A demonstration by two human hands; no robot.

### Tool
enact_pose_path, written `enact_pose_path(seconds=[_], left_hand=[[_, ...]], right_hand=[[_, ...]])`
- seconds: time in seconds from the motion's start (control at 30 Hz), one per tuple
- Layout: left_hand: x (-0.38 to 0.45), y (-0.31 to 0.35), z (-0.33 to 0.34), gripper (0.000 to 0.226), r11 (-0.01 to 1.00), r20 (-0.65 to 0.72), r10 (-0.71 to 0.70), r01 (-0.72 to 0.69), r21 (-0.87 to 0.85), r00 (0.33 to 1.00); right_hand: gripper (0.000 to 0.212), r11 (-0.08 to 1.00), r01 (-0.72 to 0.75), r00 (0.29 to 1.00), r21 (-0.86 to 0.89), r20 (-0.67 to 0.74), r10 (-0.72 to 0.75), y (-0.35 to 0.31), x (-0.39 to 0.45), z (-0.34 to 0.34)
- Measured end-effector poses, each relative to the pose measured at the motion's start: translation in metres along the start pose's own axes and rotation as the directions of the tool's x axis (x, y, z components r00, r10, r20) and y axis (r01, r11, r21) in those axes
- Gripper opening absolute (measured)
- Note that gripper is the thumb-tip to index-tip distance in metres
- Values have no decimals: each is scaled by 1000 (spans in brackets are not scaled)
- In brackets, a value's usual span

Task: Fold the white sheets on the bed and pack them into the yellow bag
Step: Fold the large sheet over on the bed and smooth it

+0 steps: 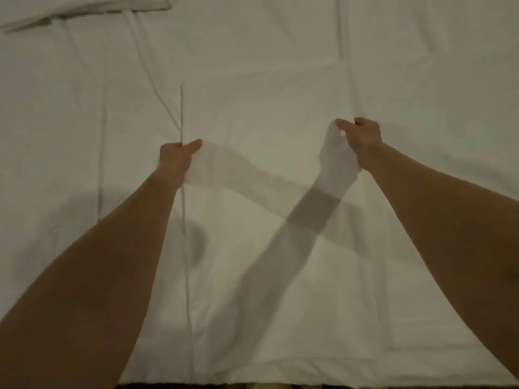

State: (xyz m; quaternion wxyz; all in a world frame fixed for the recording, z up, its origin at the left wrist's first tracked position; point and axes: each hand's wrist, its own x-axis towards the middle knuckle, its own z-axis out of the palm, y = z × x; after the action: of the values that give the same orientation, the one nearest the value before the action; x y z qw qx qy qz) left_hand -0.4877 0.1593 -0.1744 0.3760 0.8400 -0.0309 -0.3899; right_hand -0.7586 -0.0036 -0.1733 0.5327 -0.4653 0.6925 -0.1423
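**Both hands on one lifted sheet edge, fold pending**

Left hand (177, 157) pinches a corner of the thin white sheet (275, 113), thumb over fabric; right hand (362, 140) grips the matching corner, fingers curled round a bunch of it. The held edge runs 9-to-3 between them, sagging; arm shadows show through the cloth. Right hand sits further toward 12. The sheet's body spreads flat from the grip toward 12; my judgement: the edge gets carried that way, hands level. Underneath, the bed (56, 136), all white, creased. A rumpled white fabric pile (84, 9) at 11. Yellow bag not in view.
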Motion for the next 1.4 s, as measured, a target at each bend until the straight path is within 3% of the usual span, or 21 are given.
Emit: enact_pose_path(seconds=[0.13, 0.23, 0.4, 0.57, 0.63, 0.77, 1.03, 1.1, 1.17, 1.23, 1.3, 1.4], left_hand=[[31, 38, 9, 21, 999, 38, 21, -19, -37, 999], [46, 55, 10, 17, 996, 38, 49, -46, -77, 998], [45, 42, 20, 43, 986, 62, -18, 28, -163, 998], [48, 28, 9, 41, 998, 109, -61, 64, -21, 992], [39, 6, -1, 43, 993, 124, -115, 111, 39, 986], [-11, -52, -15, 24, 984, 155, -175, 172, 37, 972], [-107, -142, -49, 27, 955, 197, -296, 290, 60, 935], [-119, -151, -52, 25, 971, 135, -223, 208, 115, 965], [-129, -150, -49, 19, 969, 40, -30, 19, 246, 999], [-141, -143, -43, 15, 935, -19, 146, -132, 328, 989], [-142, -140, -43, 19, 927, -52, 198, -170, 334, 979], [-132, -147, -55, 27, 950, -84, 164, -134, 283, 983]], right_hand=[[5, 998, 63, 997, 26, -38, -62, -25, 30, 6], [6, 994, 103, 990, 36, -98, -99, -32, 49, 6], [27, 999, 32, 989, -40, -142, -38, -20, 61, 10], [26, 992, -28, 991, -124, -137, 11, 2, 48, 4], [18, 991, -74, 993, -113, -96, 63, 19, 32, -3], [24, 977, -159, 987, -145, -14, 159, 58, -13, -19], [35, 924, -368, 909, -101, 172, 380, 131, -114, -48], [38, 910, -379, 890, -167, 204, 408, 143, -131, -54], [41, 906, -369, 879, -209, 238, 413, 149, -142, -58], [42, 911, -350, 867, -217, 293, 403, 149, -148, -62], [41, 919, -342, 850, -197, 353, 392, 145, -153, -65], [43, 927, -339, 835, -162, 402, 376, 146, -160, -66]])
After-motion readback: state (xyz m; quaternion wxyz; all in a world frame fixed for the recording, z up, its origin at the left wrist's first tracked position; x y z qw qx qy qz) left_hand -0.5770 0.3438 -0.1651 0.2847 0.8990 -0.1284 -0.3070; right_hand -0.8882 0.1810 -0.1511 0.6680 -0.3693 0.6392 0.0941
